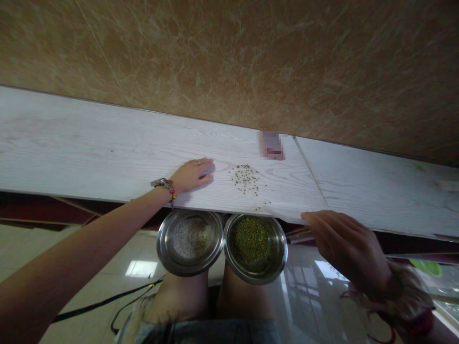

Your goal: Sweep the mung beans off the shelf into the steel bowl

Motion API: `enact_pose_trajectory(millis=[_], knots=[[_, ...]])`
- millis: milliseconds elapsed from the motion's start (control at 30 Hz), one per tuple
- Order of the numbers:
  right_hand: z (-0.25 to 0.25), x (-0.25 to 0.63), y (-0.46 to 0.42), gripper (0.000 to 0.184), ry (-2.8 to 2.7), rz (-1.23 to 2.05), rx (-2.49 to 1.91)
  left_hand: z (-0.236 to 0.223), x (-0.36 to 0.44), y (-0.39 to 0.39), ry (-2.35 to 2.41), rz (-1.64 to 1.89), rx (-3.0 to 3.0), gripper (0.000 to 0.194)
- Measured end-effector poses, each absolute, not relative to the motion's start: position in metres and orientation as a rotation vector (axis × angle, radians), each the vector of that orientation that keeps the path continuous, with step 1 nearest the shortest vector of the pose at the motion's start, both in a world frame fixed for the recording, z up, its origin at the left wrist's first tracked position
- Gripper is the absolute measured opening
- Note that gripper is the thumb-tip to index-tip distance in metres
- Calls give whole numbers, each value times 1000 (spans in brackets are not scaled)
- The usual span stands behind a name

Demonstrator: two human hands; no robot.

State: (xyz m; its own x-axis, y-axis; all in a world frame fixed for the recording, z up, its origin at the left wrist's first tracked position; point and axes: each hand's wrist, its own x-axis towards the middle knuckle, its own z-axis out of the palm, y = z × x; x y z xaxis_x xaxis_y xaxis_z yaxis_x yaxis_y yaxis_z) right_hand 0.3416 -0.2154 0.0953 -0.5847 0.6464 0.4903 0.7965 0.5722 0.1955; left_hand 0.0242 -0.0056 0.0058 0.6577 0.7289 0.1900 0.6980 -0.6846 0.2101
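Note:
My left hand (193, 176) lies palm down on the white wood-grain surface (71, 143), fingers stretched out and holding nothing. Just right of it is a loose scatter of green mung beans (245, 179). My right hand (344, 243) is at the front edge, its fingertips closed together against a whitish strip there; what they hold is unclear. Below the edge, a steel bowl (282, 255) with many mung beans (251, 239) rests on my lap. Touching it on the left is another steel bowl (163, 246) with pale, grain-like contents (191, 239).
A small blurred packet (272, 145) lies at the back against the brown marbled panel (215, 57). A seam (310, 169) crosses the surface right of the beans. Dark straps (103, 302) hang over the shiny tiled floor (304, 296) at lower left.

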Motion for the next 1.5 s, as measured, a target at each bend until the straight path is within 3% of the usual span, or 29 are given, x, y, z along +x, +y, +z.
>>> enact_pose_trajectory(millis=[300,1500], knots=[[98,333,-205,26,-2517,-658,-1090,7,24,-6,1181,410,2753,45],[106,335,-202,24,-2550,-666,-1035,4,23,-5,1173,431,2775,45]])
